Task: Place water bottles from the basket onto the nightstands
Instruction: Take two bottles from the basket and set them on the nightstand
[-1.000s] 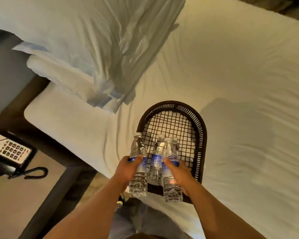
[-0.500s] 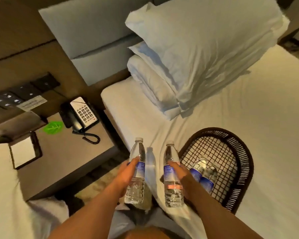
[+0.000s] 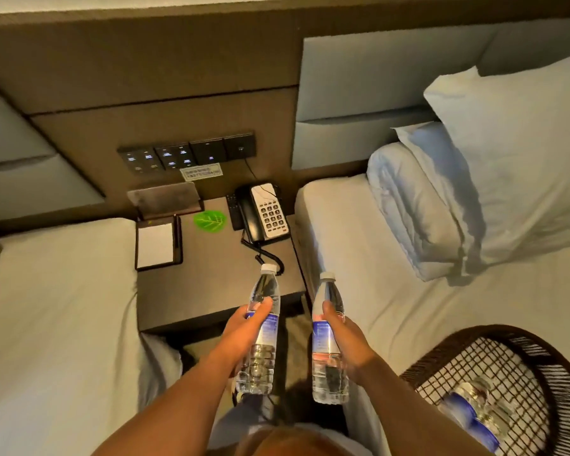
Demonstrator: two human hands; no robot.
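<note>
My left hand (image 3: 244, 327) grips a clear water bottle (image 3: 260, 363) with a blue label and white cap, held upright over the near edge of the dark nightstand (image 3: 211, 281). My right hand (image 3: 346, 337) holds a second, matching bottle (image 3: 326, 327) upright, just right of the nightstand's front corner, above the gap beside the right bed. The dark wicker basket (image 3: 441, 353) lies on the right bed at the lower right. Two more bottles (image 3: 474, 413) lie on their sides inside it.
On the nightstand sit a black phone (image 3: 264, 212) with a coiled cord, a notepad in a holder (image 3: 157, 245) and a green leaf card (image 3: 209, 220). A switch panel (image 3: 188, 153) is on the wall behind. Beds flank both sides; pillows (image 3: 474, 179) are stacked on the right bed.
Both hands lifted a bottle out of the basket. My view swung left from the bed to face the nightstand, and the bottles now hover at its front edge.
</note>
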